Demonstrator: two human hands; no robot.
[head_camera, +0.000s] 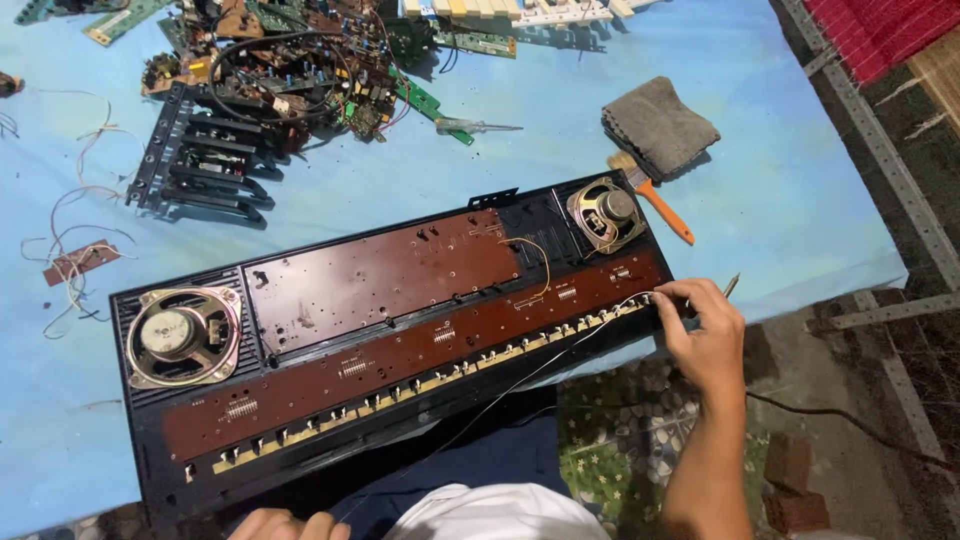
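Observation:
An opened black keyboard case (150, 470) lies across the blue table, with brown circuit boards (390, 270) inside. It has a large speaker (182, 335) at its left end and a smaller speaker (605, 213) at its right end. My right hand (703, 330) rests at the case's right end, fingers pinched on a thin pointed tool (733, 284) whose tip sticks out past the hand. A thin white wire (520, 378) runs from that hand down toward my lap. My left hand (288, 525) shows only at the bottom edge, below the case, fingers curled near the wire's lower end.
Loose circuit boards and cables (300, 70) are piled at the back, beside a black key frame (200, 160). A screwdriver (480, 126), a folded grey cloth (658, 125) and an orange-handled brush (655, 197) lie behind the case. Loose wires (75, 250) lie at the left.

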